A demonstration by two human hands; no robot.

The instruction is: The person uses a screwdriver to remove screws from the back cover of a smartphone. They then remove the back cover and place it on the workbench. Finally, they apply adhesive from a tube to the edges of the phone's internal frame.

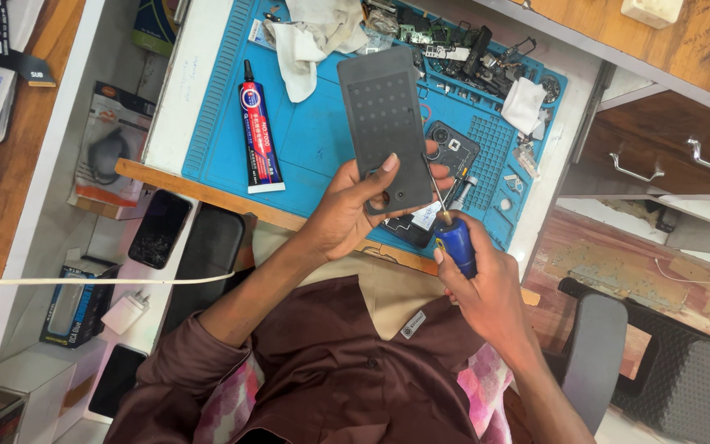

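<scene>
Both hands grip: left hand (347, 215) the grey panel (384, 123), right hand (486, 288) the screwdriver (452, 234) beside it.

Blue mat (314, 140) on desk (170, 99): glue tube (258, 127), white cloth (310, 37), loose phone parts (462, 53). Cracked phone (160, 228) and white charger (126, 312) on the lower shelf (104, 247). Drawers (667, 156) alongside.

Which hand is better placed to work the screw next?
Probably the right hand: it grips the blue screwdriver, tip near the dark panel. The left hand is busy holding that panel up over the blue mat.
</scene>
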